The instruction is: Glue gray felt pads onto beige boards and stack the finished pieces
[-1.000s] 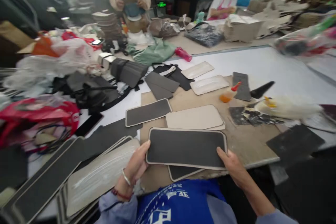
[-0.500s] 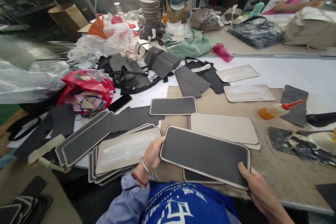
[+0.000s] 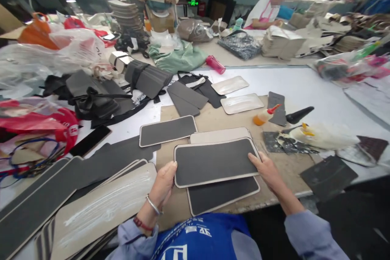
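Observation:
A dark rounded panel with a pale edge (image 3: 215,161) is held by both hands over the brown work board (image 3: 219,118). My left hand (image 3: 163,183) grips its left end, thumb on top. Its right end is pinched by my right hand (image 3: 265,169). Under it lie a stack of beige panels (image 3: 219,134) and another dark panel (image 3: 224,195). A separate dark panel (image 3: 167,130) lies further left on the board. A pile of beige and dark panels (image 3: 100,205) sits at my left.
An orange glue bottle (image 3: 264,116), a black tool (image 3: 300,114) and a white plastic bag (image 3: 326,135) lie at the right. A phone (image 3: 90,140), red bags (image 3: 36,124) and black straps (image 3: 91,101) crowd the left. Other people work at the far end.
The held panel has moved forward onto the beige stack, uncovering the dark panel beneath it. The view has swung back to the right.

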A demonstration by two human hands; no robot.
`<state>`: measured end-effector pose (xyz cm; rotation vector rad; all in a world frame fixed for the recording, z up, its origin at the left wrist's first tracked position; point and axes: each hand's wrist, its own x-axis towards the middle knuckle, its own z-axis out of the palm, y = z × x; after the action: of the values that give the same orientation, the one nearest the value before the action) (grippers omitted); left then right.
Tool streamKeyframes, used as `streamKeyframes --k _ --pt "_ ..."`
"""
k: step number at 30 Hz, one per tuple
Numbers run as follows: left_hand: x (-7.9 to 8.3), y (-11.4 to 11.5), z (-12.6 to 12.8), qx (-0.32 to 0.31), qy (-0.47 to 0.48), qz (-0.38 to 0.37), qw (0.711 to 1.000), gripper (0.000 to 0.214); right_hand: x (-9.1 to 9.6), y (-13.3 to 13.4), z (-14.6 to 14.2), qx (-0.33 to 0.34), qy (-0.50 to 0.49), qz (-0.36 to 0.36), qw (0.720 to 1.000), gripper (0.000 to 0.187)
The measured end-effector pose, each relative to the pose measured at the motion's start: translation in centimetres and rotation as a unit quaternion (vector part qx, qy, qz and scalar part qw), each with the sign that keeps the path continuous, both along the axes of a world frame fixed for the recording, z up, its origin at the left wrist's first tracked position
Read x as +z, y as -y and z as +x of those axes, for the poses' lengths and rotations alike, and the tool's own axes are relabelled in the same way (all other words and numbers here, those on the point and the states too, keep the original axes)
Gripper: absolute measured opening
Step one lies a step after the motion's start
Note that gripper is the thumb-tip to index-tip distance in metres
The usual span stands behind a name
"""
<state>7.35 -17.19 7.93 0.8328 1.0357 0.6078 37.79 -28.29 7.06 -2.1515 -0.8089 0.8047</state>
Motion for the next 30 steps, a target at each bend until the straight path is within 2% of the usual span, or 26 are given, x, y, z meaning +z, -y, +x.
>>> streamKeyframes --k 2,4,6,9,11,14,19,24,30 --pt "-1.4 -1.2 2.2 0.013 -0.09 0.081 0.993 0.025 -0.6 -1.5 1.8 -0.001 0.081 0.005 0.997 0.038" --pt "-3.0 -2.3 4.1 0.021 -0.207 0.156 0.966 0.025 -1.7 -2.6 3.2 -0.012 0.161 0.0 0.987 0.032" --pt "-4.3 -3.1 5.5 0.024 -0.28 0.193 0.94 0.028 -3.2 -3.2 4.0 -0.006 0.24 -0.015 0.971 0.027" --pt "-5.4 -3.8 6.5 0.017 -0.317 0.209 0.925 0.028 -5.0 -3.2 4.4 0.048 0.314 -0.045 0.947 0.02" --pt "-5.7 -3.9 6.6 0.001 -0.351 0.223 0.91 0.027 -5.6 -3.1 4.2 0.08 0.334 -0.069 0.937 0.019" --pt "-5.9 -3.9 6.4 -0.017 -0.378 0.234 0.895 0.027 -5.4 -3.4 3.7 0.118 0.377 -0.119 0.911 0.019" --pt "-6.0 -3.8 6.4 -0.011 -0.369 0.238 0.899 0.027 -4.2 -4.7 2.8 0.14 0.415 -0.189 0.879 0.017" --pt "-5.7 -3.5 6.6 -0.002 -0.371 0.226 0.901 0.025 -3.5 -5.4 2.1 0.157 0.407 -0.214 0.874 0.02" --pt "-5.5 -3.3 6.6 0.006 -0.368 0.215 0.904 0.025 -3.8 -5.9 3.9 0.113 0.294 -0.221 0.923 0.017"
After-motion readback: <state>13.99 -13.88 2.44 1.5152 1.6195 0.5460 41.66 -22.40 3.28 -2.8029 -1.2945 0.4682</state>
